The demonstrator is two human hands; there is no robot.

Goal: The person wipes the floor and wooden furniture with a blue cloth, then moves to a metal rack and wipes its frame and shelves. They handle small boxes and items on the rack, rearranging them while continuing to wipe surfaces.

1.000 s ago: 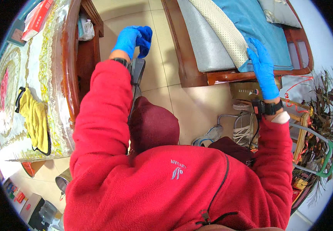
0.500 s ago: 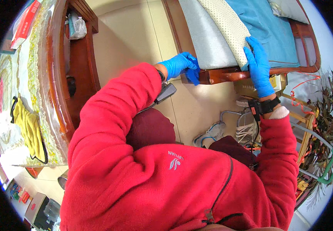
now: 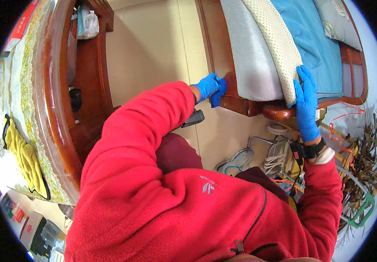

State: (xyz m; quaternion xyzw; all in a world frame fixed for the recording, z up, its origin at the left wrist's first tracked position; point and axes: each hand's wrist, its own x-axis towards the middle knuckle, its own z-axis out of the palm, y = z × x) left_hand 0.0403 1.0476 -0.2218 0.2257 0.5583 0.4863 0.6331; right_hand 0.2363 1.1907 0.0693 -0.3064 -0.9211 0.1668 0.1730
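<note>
My left hand (image 3: 206, 87), in a blue glove, is closed around a dark blue cloth (image 3: 217, 98). The cloth lies against the brown wooden front rail (image 3: 224, 72) of a long cushioned seat, a little in from its near corner. My right hand (image 3: 307, 107), also gloved in blue, rests at the seat's near end with its fingers stretched and apart. It touches the edge of a folded-back cover, whose pale dotted underside (image 3: 275, 41) faces up. Beside the fold, a grey cushion (image 3: 254, 56) is exposed; the teal top (image 3: 312, 41) of the cover lies on the other side.
A wooden table (image 3: 57, 109) stands at left, with a yellow cloth (image 3: 22, 155) on its patterned covering. A white plastic bag (image 3: 88, 27) sits on its shelf. Below the seat's end are a grey shoe (image 3: 236, 161), a metal-framed stool, red ribbon (image 3: 341, 124) and dried plants (image 3: 363, 161).
The left hand and the cloth have shifted along the front rail, away from its near corner. My right hand stays at the cover's fold, and the whole view has shifted slightly.
</note>
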